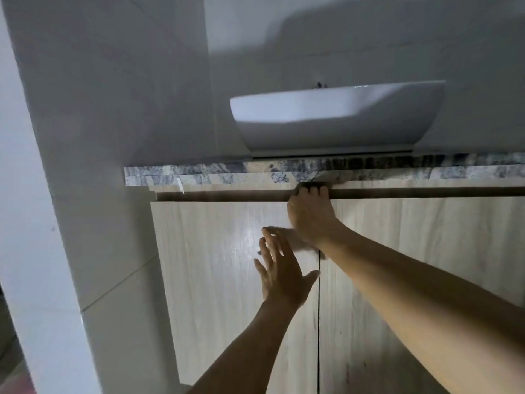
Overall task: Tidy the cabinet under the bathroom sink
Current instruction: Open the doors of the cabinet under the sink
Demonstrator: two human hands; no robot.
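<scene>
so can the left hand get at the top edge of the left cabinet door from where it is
Probably yes. The left hand is open with fingers spread in front of the left cabinet door, and nothing lies between it and the top edge. The right hand already hooks over that edge near the middle seam.

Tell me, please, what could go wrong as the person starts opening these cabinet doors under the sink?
The right hand hooks its fingers over the top edge of the cabinet doors, just under the stone countertop; the knuckles could scrape or get pinched there. The left hand lies open in front of the left door near the centre seam, so a swinging door may strike it. The doors are shut, so anything leaning inside could tumble out.
</scene>
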